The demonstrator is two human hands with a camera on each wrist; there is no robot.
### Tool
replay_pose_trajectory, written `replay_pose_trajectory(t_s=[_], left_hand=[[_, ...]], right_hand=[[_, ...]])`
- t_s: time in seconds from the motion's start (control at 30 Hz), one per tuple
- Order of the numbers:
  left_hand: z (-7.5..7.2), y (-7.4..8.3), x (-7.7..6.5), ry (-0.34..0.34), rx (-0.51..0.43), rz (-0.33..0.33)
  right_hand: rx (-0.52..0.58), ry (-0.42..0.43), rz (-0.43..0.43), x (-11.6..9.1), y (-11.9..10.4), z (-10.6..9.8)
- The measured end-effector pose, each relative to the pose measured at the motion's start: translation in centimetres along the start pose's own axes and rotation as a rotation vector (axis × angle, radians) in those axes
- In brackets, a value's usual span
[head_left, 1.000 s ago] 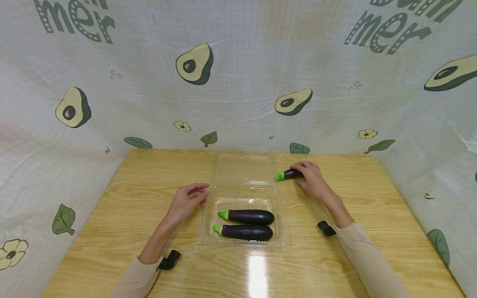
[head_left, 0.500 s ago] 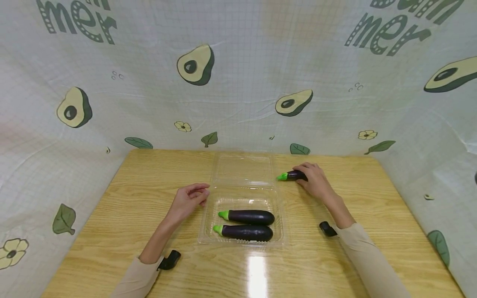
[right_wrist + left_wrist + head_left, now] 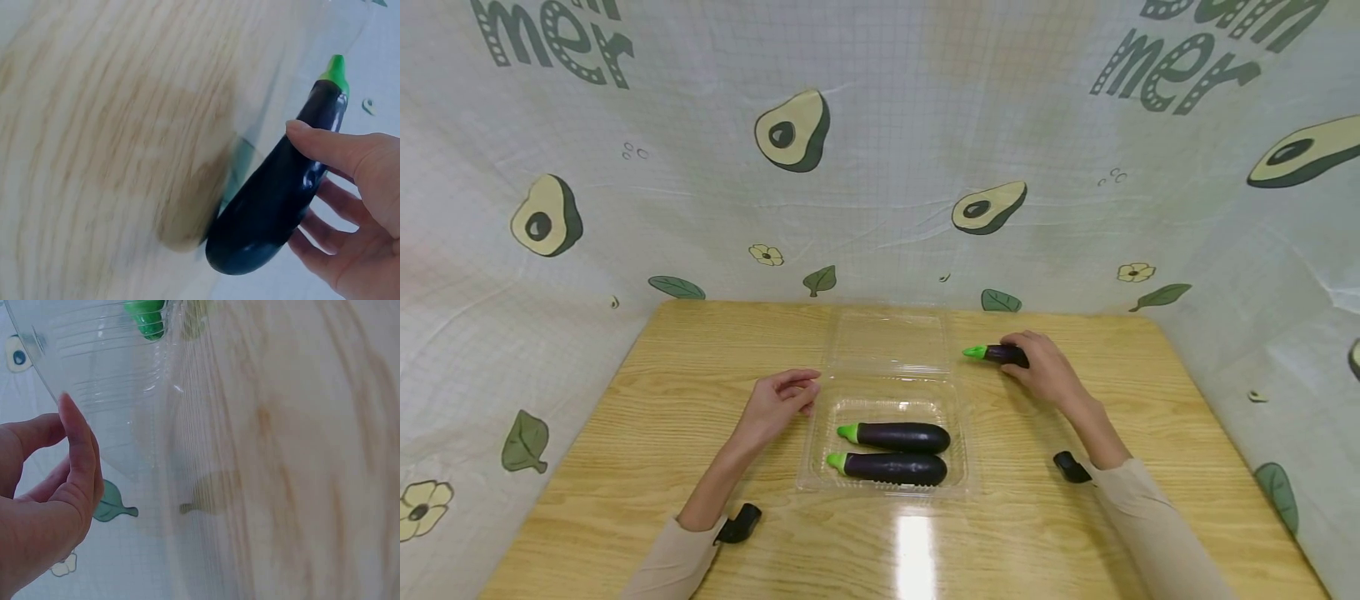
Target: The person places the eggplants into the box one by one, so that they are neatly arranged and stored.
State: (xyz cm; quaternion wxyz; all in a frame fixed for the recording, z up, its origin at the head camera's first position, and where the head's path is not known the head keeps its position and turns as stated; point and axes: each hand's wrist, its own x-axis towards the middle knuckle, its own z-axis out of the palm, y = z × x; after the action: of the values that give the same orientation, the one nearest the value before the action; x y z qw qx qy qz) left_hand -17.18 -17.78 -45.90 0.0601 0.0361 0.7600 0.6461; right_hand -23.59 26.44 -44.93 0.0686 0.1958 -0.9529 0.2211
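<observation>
My right hand [image 3: 1041, 367] holds an eggplant [image 3: 275, 187] with a green stem, thumb on one side and fingers on the other. In the head view its blunt end is hidden by the hand, and the stem points left. Two more eggplants [image 3: 904, 437] lie side by side in a clear plastic clamshell container [image 3: 962, 417], stems to the left. My left hand [image 3: 782, 404] rests at the container's upper left rim, fingers loosely bent. In the left wrist view its fingertips [image 3: 67, 406] are at the clear edge; whether they touch it, I cannot tell.
The container's transparent lid [image 3: 891, 340] lies folded back behind the tray. All of it sits on a wooden table [image 3: 700, 350]. A white patterned cloth [image 3: 880, 167] hangs behind and on both sides. Each wrist carries a small black camera [image 3: 740, 523].
My right hand has moved slightly right and a little toward me with the eggplant, away from the lid. The left hand and the two eggplants in the container stay put.
</observation>
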Motion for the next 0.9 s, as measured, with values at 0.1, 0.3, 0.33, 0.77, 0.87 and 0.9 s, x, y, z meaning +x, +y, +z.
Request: replay_pose_trajectory(t_s=[0.1,0.3,0.33,0.77,0.87,0.9], left_hand=[[-0.1,0.0,0.0,-0.002,-0.002,0.013],[-0.1,0.0,0.0,0.000,0.004,0.004],[-0.1,0.0,0.0,0.001,0.006,0.002],[-0.1,-0.2,0.1,0.001,0.014,0.022],[-0.1,-0.2,0.1,0.001,0.012,0.013],[-0.1,-0.2,0.1,-0.001,0.013,0.010]], right_hand=[[0.004,-0.005,0.005,-0.2,-0.1,-0.3],[0.020,0.009,-0.007,-0.8,-0.4,-0.9],[0.024,0.012,-0.007,-0.8,-0.5,-0.9],[0.027,0.000,0.016,-1.4,-1.6,-1.8],[0.037,0.005,0.015,-1.4,-1.9,-2.0],[0.041,0.007,0.014,-1.4,-2.0,-2.0]])
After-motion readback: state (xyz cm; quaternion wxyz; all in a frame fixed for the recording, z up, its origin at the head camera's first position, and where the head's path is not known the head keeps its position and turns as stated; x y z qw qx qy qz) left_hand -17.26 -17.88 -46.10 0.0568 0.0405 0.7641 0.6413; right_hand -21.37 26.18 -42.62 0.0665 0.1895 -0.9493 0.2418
